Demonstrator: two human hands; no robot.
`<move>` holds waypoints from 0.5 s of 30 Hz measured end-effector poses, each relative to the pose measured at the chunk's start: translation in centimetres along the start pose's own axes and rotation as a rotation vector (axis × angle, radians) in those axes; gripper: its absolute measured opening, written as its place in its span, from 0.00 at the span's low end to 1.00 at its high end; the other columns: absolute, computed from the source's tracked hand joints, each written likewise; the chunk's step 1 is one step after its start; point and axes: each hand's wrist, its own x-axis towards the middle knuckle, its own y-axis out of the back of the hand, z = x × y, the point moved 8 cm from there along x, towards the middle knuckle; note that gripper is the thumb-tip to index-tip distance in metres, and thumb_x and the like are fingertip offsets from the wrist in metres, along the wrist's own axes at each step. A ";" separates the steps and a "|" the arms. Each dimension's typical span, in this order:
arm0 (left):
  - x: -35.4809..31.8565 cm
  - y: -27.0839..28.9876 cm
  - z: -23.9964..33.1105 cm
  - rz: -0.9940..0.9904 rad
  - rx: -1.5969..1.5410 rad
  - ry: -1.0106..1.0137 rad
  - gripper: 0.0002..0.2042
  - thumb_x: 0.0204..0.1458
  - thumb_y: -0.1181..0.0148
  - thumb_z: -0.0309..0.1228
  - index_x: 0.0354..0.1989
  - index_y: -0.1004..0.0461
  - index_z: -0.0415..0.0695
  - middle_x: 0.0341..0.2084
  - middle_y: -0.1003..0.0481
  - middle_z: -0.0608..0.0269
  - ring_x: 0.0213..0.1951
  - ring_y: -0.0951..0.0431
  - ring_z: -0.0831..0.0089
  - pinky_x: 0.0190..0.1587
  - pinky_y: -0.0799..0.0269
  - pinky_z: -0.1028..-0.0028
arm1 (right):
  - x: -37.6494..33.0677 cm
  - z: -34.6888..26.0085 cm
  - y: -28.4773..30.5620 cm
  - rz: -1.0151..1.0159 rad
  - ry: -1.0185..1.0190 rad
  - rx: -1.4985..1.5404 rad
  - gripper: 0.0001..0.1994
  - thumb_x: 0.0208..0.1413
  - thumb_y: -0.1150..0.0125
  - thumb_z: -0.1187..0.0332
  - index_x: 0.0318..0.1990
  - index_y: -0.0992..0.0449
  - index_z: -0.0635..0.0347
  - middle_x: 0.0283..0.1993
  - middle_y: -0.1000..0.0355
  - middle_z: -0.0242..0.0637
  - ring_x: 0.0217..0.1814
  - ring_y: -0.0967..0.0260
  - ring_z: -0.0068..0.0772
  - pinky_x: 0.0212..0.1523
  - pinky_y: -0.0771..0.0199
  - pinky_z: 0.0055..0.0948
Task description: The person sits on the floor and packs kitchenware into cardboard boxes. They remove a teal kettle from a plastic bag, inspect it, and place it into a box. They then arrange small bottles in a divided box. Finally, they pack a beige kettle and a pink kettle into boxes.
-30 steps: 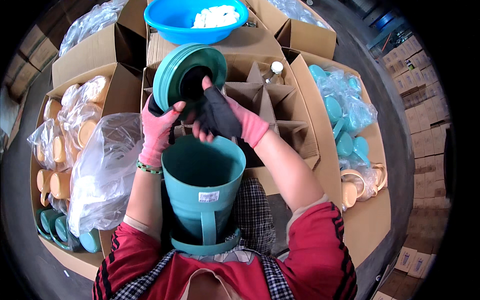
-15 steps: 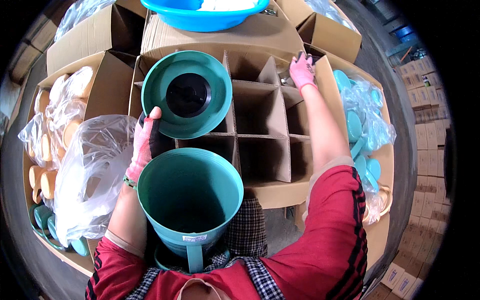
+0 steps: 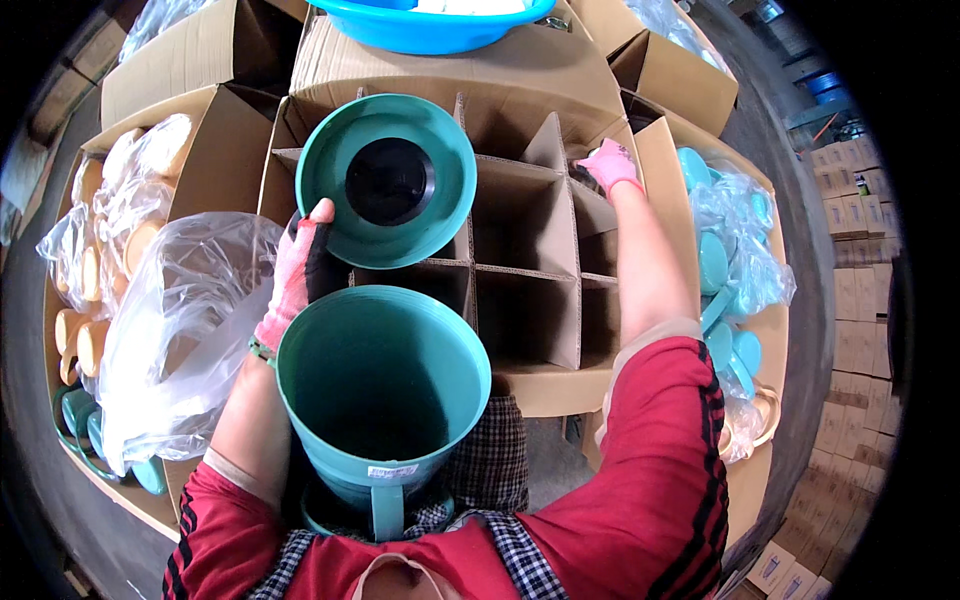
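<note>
The green lid (image 3: 390, 182), rim clamped in the left hand (image 3: 292, 265) above the divided carton (image 3: 545, 392), is judged light, stiff, slightly slippery, best held by its rim; the right hand (image 3: 612, 165)'s grip cannot be determined.

Lid (image 3: 387, 240): teal green, black central disc (image 3: 390, 182); jug (image 3: 340, 465): teal green, white label (image 3: 392, 471). Left glove (image 3: 288, 280), right glove (image 3: 612, 165): pink and black. Sleeve (image 3: 655, 430): red, black-striped; strap (image 3: 515, 545): black-and-white check

Blue basin (image 3: 430, 38) on brown cardboard surface (image 3: 450, 70), stacked cartons (image 3: 855, 300) on grey floor (image 3: 808, 350) at right
</note>
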 end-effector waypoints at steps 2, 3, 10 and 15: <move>-0.1 -1.0 -0.1 -0.047 -0.038 0.011 0.20 0.48 0.46 0.38 0.46 0.37 0.39 0.39 0.31 0.61 0.39 0.30 0.72 0.43 0.35 0.73 | -2.0 0.6 0.3 0.160 -0.007 0.038 0.28 0.33 0.35 0.52 0.39 0.32 0.64 0.43 0.33 0.49 0.46 0.35 0.45 0.46 0.35 0.36; 0.0 -1.4 -0.4 -0.077 -0.064 0.025 0.19 0.48 0.46 0.37 0.45 0.36 0.39 0.39 0.31 0.61 0.39 0.30 0.73 0.43 0.35 0.73 | -2.8 1.5 0.1 0.154 -0.043 0.049 0.28 0.33 0.35 0.52 0.40 0.32 0.64 0.44 0.33 0.49 0.47 0.35 0.45 0.46 0.35 0.37; 1.6 1.0 -1.1 -0.016 -0.186 -0.052 0.08 0.49 0.51 0.35 0.35 0.33 0.46 0.31 0.30 0.65 0.36 0.31 0.73 0.41 0.35 0.73 | -10.8 3.8 8.9 0.352 -0.020 0.104 0.29 0.34 0.36 0.52 0.39 0.32 0.66 0.40 0.32 0.52 0.44 0.34 0.47 0.44 0.35 0.37; 2.4 1.7 0.4 -0.037 -0.154 -0.246 0.12 0.53 0.57 0.37 0.39 0.35 0.43 0.36 0.33 0.64 0.39 0.33 0.74 0.44 0.36 0.74 | -22.7 4.3 18.8 0.632 0.067 0.223 0.31 0.33 0.35 0.52 0.40 0.33 0.71 0.38 0.31 0.51 0.43 0.33 0.44 0.43 0.35 0.34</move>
